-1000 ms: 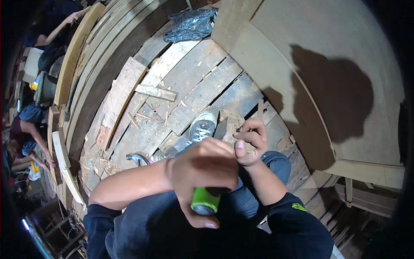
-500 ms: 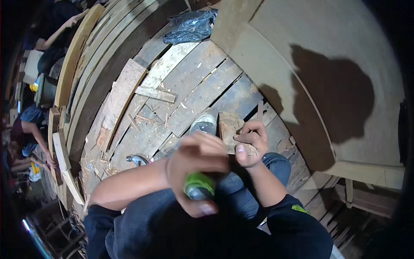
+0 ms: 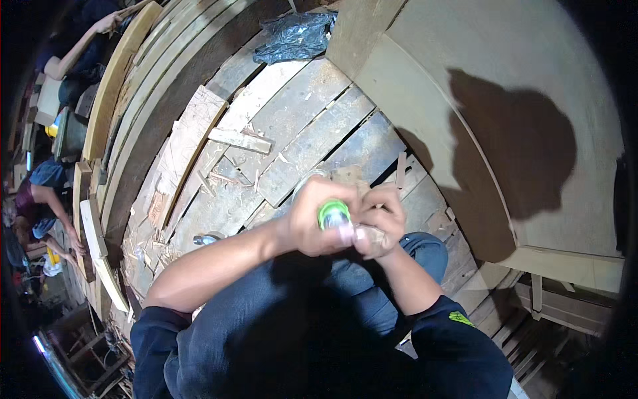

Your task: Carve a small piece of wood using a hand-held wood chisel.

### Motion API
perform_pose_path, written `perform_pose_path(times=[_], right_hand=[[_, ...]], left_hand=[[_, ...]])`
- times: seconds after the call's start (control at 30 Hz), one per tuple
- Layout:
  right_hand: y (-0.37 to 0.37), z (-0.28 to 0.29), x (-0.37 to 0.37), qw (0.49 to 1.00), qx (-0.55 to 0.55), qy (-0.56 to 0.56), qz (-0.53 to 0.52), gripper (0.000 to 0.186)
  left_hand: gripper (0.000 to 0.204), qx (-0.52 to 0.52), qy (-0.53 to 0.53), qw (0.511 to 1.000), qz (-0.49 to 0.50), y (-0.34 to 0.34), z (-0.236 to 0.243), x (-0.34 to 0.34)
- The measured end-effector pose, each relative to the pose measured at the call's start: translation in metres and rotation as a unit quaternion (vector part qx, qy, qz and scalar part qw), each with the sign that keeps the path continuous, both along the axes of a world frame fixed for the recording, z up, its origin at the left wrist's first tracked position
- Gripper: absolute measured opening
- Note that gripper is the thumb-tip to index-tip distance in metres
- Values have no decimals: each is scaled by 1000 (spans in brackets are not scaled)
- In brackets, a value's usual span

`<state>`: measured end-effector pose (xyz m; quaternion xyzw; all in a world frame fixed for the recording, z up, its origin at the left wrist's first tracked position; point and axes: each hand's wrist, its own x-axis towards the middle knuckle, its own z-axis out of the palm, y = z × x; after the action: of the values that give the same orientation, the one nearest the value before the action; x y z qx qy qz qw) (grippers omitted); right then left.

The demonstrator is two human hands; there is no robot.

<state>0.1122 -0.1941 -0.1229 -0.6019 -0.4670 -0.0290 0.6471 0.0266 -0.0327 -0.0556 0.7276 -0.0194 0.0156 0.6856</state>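
My left hand [image 3: 316,216] is closed round a green-rimmed, dark-ended handle [image 3: 333,214]; the rest of that tool is hidden beneath the fist. Pressed close on its right, my right hand [image 3: 380,223] has its fingers curled and thumb bent, gripping a wooden block [image 3: 350,175]. Only the block's far part shows past my knuckles. Both hands are over my knees, and one shoe is mostly covered behind them. Beside my left forearm lies a metal tool head [image 3: 208,239], like a claw hammer's, partly hidden by the arm.
Shavings and a short wood offcut [image 3: 240,141] lie on the plank floor [image 3: 319,100], near a wide board [image 3: 189,143]. A black plastic bag [image 3: 296,36] rests at the far end. Curved timbers rise left, with people beyond; a pale panel wall [image 3: 492,80] stands right.
My left hand has moved away from my body and slightly right, bringing the green handle up against my right hand. The right hand has closed further, and the hands now cover most of the block.
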Motion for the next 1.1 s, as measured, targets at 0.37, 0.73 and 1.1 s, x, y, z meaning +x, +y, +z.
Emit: perform_pose_path(times=[0.37, 0.73, 1.1], right_hand=[[-15, -11, 31, 997, 9, 70, -16, 29], [-21, -11, 58, 983, 103, 145, -48, 30], [-34, -40, 101, 933, 215, 286, 32, 40]], left_hand=[[55, -130, -251, 901, 331, 102, 105, -49], [74, -202, -94, 940, 259, 18, 35, -43], [72, -172, -67, 947, 263, 18, 35, -46]])
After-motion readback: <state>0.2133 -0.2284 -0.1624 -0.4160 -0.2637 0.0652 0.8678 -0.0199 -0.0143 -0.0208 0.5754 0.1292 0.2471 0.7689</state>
